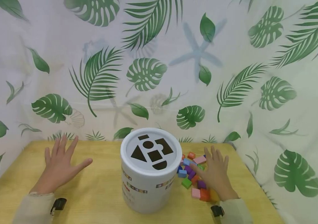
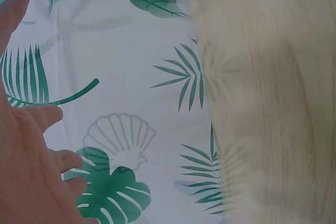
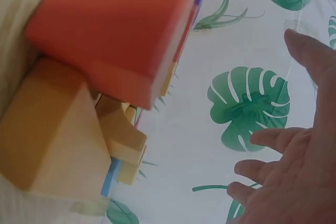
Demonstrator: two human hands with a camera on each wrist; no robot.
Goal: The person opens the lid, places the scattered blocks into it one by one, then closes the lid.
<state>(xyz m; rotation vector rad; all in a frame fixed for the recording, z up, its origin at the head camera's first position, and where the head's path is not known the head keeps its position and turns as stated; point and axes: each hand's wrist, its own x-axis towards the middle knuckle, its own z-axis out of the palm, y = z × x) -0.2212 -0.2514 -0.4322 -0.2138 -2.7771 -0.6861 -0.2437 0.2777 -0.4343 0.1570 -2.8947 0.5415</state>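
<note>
A white round tub (image 1: 145, 193) stands upright on the table. Its white lid (image 1: 128, 149) has dark cut-outs: a triangle, a circle, a square and other shapes. To the left of the tub, my left hand (image 1: 61, 168) is spread above the table with nothing in it. My right hand (image 1: 216, 172), fingers spread too, hovers over a pile of coloured toy blocks (image 1: 187, 183) at the tub's right and partly hides it. Large in the right wrist view are a red block (image 3: 115, 35) and a yellow-orange block (image 3: 58, 135), apart from the right hand's fingers (image 3: 310, 56).
The wood-patterned table (image 1: 97, 193) runs back to a white cloth (image 1: 164, 102) printed with green leaves, which also hangs at both sides. A black strap (image 1: 59, 204) is on the left wrist, and another black strap (image 1: 217, 211) on the right.
</note>
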